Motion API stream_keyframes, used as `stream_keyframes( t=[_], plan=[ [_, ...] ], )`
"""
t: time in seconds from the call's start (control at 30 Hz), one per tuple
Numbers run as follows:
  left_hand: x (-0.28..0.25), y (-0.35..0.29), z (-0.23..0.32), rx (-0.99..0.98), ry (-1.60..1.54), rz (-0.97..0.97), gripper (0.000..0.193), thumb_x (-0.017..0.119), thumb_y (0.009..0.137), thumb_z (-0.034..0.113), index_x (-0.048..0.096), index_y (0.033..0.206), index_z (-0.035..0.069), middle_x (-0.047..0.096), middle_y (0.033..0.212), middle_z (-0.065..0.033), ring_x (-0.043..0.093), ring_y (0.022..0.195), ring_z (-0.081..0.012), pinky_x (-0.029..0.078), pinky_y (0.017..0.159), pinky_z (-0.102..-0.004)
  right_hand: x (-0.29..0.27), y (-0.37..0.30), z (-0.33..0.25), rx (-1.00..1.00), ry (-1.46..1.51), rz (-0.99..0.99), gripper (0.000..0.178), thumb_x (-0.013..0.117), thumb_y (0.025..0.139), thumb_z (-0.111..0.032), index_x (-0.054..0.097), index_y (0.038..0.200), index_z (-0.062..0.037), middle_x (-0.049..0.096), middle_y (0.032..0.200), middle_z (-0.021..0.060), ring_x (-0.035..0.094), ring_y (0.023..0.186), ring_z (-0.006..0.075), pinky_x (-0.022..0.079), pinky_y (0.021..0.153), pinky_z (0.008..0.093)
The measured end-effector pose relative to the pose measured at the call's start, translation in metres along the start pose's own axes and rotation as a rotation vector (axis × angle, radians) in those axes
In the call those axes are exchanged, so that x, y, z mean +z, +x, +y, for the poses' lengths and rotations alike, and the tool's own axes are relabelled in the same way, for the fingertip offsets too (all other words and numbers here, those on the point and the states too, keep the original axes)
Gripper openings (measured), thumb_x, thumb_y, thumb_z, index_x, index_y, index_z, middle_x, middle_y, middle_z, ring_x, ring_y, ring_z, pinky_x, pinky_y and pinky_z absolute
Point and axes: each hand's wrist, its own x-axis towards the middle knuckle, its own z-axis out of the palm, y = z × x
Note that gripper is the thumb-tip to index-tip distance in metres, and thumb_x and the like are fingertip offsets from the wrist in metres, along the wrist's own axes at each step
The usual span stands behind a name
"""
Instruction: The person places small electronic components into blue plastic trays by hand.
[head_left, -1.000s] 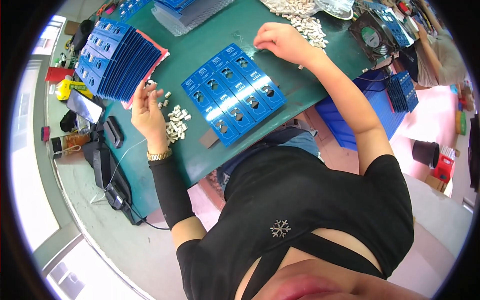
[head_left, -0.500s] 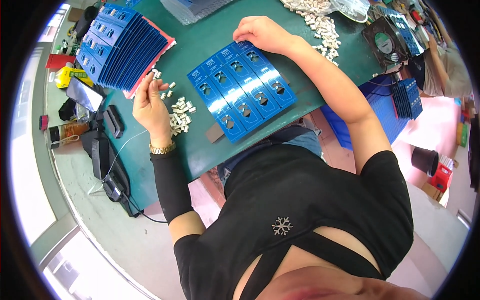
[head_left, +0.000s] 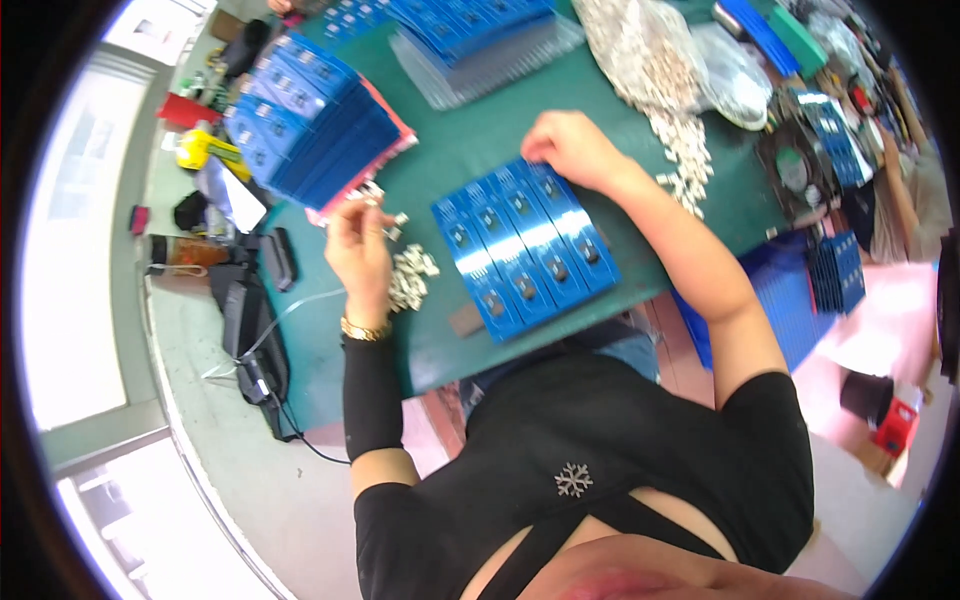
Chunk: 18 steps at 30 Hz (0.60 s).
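Observation:
A blue circuit board panel [head_left: 497, 258] with rows of dark cut-outs lies tilted on the green table in front of me. My right hand [head_left: 575, 145] is at its far edge, fingertips pinched together against the board; whatever they hold is too small to make out. To the left, my left hand [head_left: 360, 250] is closed, thumb and fingers drawn together, beside a small pile of white connectors [head_left: 410, 278]. Blur hides whether a connector is between those fingers. A brown strip [head_left: 466, 320] shows from under the panel's near left corner.
A stack of blue boards [head_left: 320, 130] stands on pink sheeting at the far left. More boards [head_left: 470, 20] rest on clear plastic packaging [head_left: 490, 70] at the back. White connectors spill from a plastic bag [head_left: 640, 50]. A black fan [head_left: 793, 172] stands right; a blue crate [head_left: 760, 320] sits below.
The whole view has shifted, so table, board and hands appear lower and further right. My right hand stays at the board's far edge; my left fingers look more curled near the connectors.

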Motion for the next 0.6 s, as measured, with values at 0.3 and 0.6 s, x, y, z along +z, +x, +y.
stream_keyframes(
  t=[0.3,0.6],
  plan=[
    [0.012,-0.002,0.025,0.118,0.291,-0.059,0.008,0.072,0.085,0.001,0.066,0.091,0.000,0.064,0.082,-0.0039,0.058,0.068,-0.0088,0.048,0.064,-0.0226,-0.002,-0.009,-0.017,0.139,0.012,-0.003,0.007,0.071,0.076,-0.011,0.076,0.080,-0.0103,0.067,0.087,0.0099,0.065,0.086,0.0284,0.052,0.076,0.0389],
    [0.025,0.033,0.010,-0.018,0.492,-0.353,0.013,0.069,0.086,0.014,0.071,0.093,0.004,0.070,0.082,-0.0046,0.060,0.067,-0.0109,0.048,0.063,-0.0254,-0.004,-0.008,-0.001,0.038,-0.023,-0.044,0.013,0.073,0.077,-0.015,0.074,0.090,-0.0097,0.065,0.085,0.0106,0.064,0.080,0.0270,0.051,0.072,0.0368]
  ],
)
